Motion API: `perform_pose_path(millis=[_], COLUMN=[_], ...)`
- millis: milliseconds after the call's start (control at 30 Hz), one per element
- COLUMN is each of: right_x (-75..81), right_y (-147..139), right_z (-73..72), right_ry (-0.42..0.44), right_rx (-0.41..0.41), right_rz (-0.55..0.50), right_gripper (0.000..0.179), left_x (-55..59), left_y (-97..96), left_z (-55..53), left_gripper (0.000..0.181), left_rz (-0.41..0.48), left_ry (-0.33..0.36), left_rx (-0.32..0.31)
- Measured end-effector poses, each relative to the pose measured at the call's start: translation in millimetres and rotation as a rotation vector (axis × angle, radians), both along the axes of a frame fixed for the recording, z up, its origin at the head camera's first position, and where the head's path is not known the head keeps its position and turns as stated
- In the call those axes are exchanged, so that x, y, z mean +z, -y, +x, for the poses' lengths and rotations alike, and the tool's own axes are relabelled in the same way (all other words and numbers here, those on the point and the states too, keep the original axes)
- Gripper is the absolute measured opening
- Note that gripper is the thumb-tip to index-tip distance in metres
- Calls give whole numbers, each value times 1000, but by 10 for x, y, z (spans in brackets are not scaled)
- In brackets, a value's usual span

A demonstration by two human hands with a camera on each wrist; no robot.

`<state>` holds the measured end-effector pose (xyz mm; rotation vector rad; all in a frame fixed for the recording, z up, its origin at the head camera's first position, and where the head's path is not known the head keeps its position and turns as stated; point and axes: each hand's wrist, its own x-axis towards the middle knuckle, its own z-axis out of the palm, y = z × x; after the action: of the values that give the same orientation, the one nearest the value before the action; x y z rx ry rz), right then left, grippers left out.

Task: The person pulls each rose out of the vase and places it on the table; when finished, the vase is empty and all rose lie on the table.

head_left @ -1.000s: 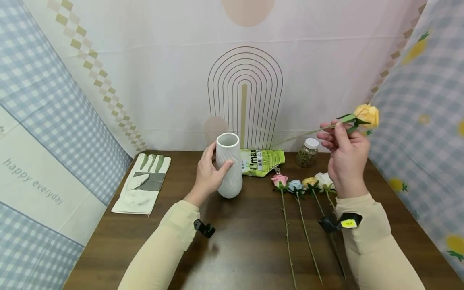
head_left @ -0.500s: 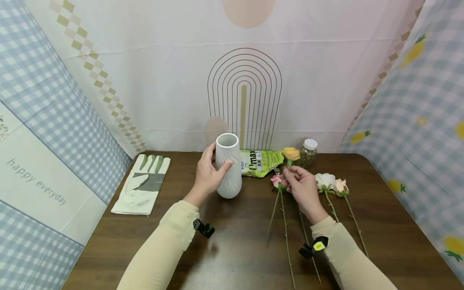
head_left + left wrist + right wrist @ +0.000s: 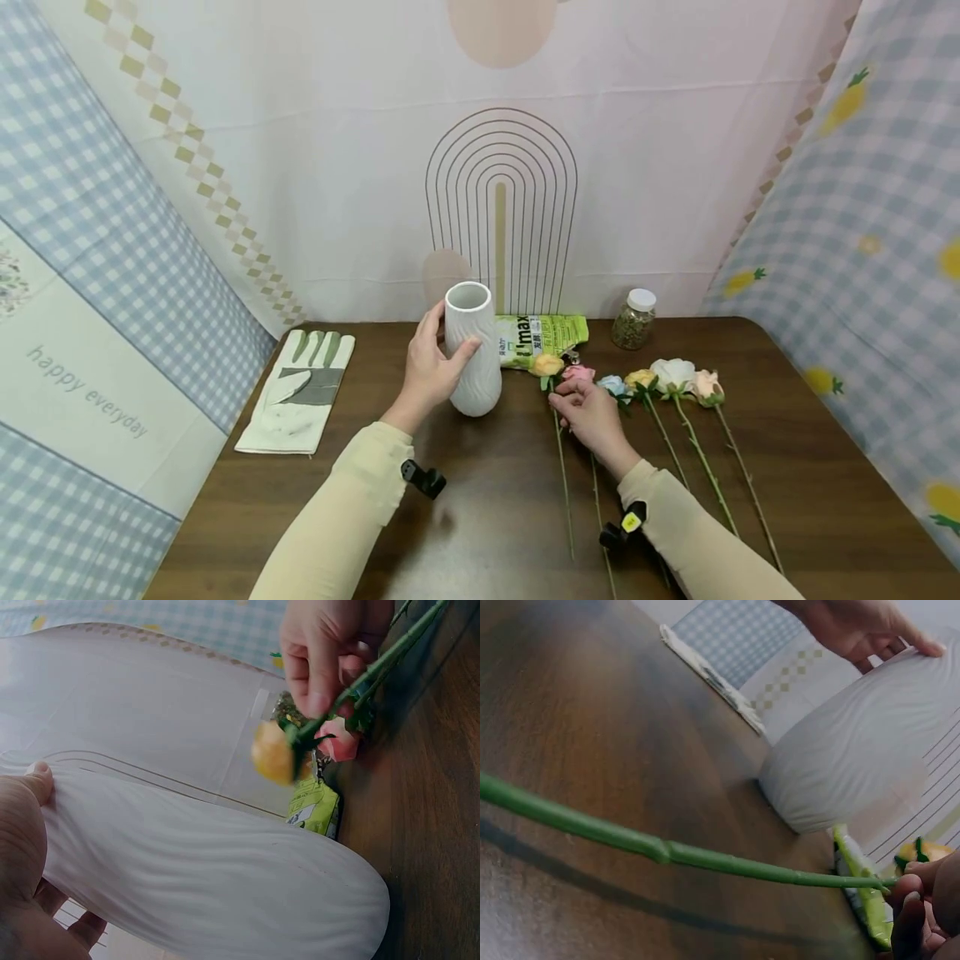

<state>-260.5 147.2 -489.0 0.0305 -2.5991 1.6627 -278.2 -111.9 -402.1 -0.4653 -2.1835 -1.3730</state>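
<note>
My left hand (image 3: 431,367) grips the side of a white ribbed vase (image 3: 478,362), which stands upright with its mouth facing up. To the right, my right hand (image 3: 596,421) pinches the stem (image 3: 727,862) of a yellow artificial rose (image 3: 547,365) just below the bloom. In the left wrist view this rose (image 3: 274,752) is held over the table, its bloom blurred. Beside it lies a pink rose (image 3: 579,372), partly covered by the right hand. Further right, a blue rose (image 3: 612,385), a second yellow rose (image 3: 642,379), a white rose (image 3: 672,373) and a peach rose (image 3: 707,386) lie in a row.
Behind the vase lies a green printed bag (image 3: 543,335). A jar with a white lid (image 3: 634,321) stands at the back right. White, grey and green work gloves (image 3: 296,396) lie at the left of the brown table (image 3: 487,517). Patterned cloths hang around it.
My right hand has carried the yellow rose from the upper right, down and left to beside the pink rose. The bloom has dropped close to the table. My left hand stays on the vase.
</note>
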Motion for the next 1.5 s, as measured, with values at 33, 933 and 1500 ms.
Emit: perform_pose_path(millis=[33, 933, 1500], right_x=[-11, -139, 799], right_y=[10, 95, -1116], right_z=[2, -27, 603], right_ry=[5, 98, -283], right_rx=[1, 33, 2], right_rz=[19, 93, 346], right_gripper=[15, 11, 20], left_x=[1, -26, 177], left_y=[1, 34, 940], left_z=[-3, -78, 457], left_gripper=[70, 70, 87], left_rz=[1, -16, -388], left_ry=[1, -15, -10], left_rx=[-1, -9, 56])
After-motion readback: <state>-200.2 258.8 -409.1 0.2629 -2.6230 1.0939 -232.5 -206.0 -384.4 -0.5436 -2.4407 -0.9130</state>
